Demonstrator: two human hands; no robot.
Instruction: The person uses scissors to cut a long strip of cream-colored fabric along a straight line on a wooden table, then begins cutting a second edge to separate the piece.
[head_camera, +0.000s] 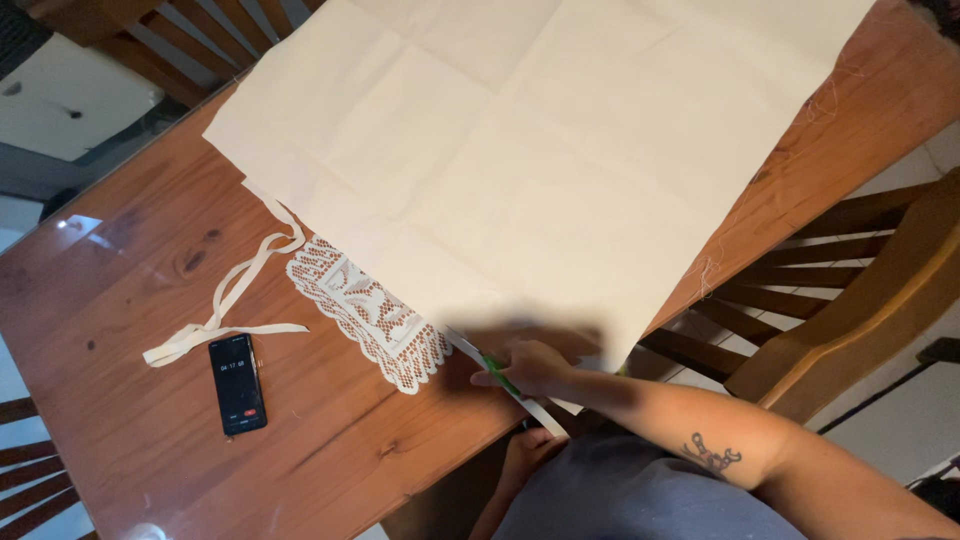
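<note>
Right hand (530, 368) gripping green tool (499, 376) at cream cloth (540, 150) edge — left hand (530, 450) under table, grip unclear.

A large sheet of cream fabric (560, 150) lies spread over a reddish wooden table (130, 420), its near corner at the table's edge, where the right hand (530, 367) presses on it and grips something green (498, 375) beside a narrow cut strip of the cloth (535, 410). The left hand (528, 455) sits low below the table edge, mostly hidden, and what it holds cannot be told. A piece of white lace (370, 315) pokes out from under the fabric, with a loose tangled fabric strip (225, 305) and a black smartphone (238, 383) with a lit screen to its left, and wooden chairs (850, 290) stand around the table.
</note>
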